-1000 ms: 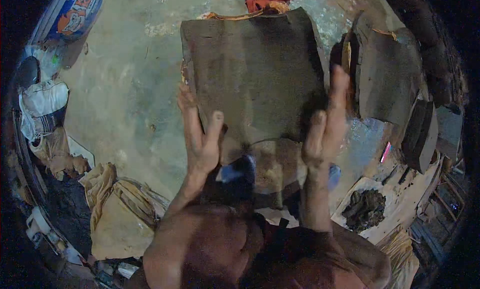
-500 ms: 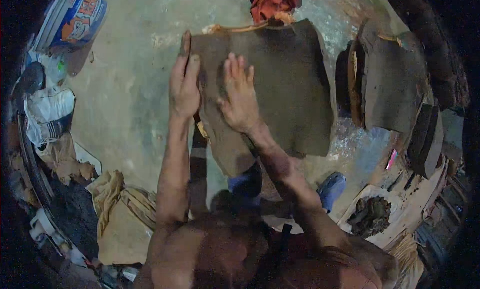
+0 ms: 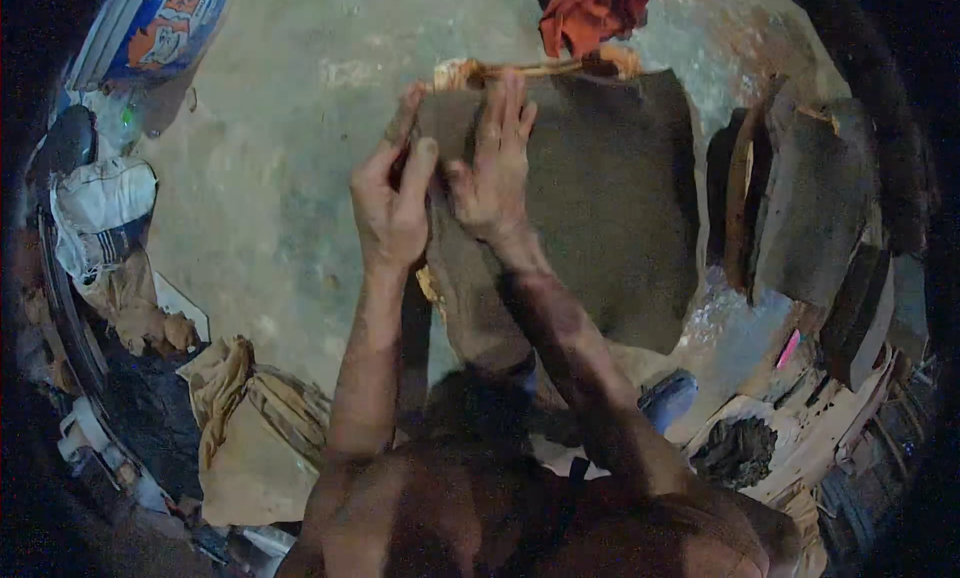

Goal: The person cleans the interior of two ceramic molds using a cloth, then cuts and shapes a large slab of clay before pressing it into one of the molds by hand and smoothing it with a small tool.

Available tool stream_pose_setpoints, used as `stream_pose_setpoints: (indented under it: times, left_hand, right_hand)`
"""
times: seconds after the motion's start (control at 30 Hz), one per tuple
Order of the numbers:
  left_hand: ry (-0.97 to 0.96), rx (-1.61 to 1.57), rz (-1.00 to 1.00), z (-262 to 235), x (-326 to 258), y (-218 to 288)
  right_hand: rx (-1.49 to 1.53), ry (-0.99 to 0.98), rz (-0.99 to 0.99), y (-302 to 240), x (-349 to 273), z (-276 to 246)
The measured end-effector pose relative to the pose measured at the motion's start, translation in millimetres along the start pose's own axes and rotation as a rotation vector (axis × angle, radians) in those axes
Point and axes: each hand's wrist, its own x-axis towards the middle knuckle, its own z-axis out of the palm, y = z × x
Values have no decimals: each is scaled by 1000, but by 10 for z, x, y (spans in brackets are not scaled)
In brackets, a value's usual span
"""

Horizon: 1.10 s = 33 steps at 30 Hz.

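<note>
A broad dark grey-brown sheet (image 3: 610, 198) lies in front of me, with a tan, rough layer showing along its far edge and at its left side. My left hand (image 3: 395, 198) is closed at the sheet's far left edge, thumb on the near face and forefinger along the border. What the other left fingers do is hidden. Flat on the sheet, just right of the left hand, rests my right hand (image 3: 493, 183), its fingers stretched toward the far edge. Crumpled red cloth (image 3: 600, 13) lies beyond that edge.
More dark sheets (image 3: 815, 203) lean at the right. A blue bucket (image 3: 150, 38) stands far left, near white bundled cloth (image 3: 105, 203). Folded tan cloth (image 3: 255, 448) lies near left. A dark lump (image 3: 737, 450) sits on a pale board near right, beside a blue shoe (image 3: 668, 400).
My right hand has slid toward the sheet's far edge and closer to my left hand. The left thumb has come over the sheet's border. The whole view has shifted slightly.
</note>
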Motion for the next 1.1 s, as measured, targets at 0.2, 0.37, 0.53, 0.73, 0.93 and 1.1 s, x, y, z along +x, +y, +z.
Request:
stream_pose_setpoints:
  times: [0.2,0.37,0.53,0.73,0.93,1.1]
  left_hand:
    - [96,60,60,-149,-77,-77]
    - [105,81,35,-96,-68,-66]
    - [111,140,-6,-40,-57,1]
    - [84,120,55,-72,12,6]
    - [110,153,64,-109,25,-59]
    - [56,229,-82,-128,-20,-70]
  right_hand:
    - [276,187,-99,-142,220,22]
    - [125,212,-142,111,254,234]
    - [167,355,-162,195,456,311]
    - [371,575,-242,204,713,288]
    - [312,537,-170,179,759,336]
    - [286,350,-142,140,849,191]
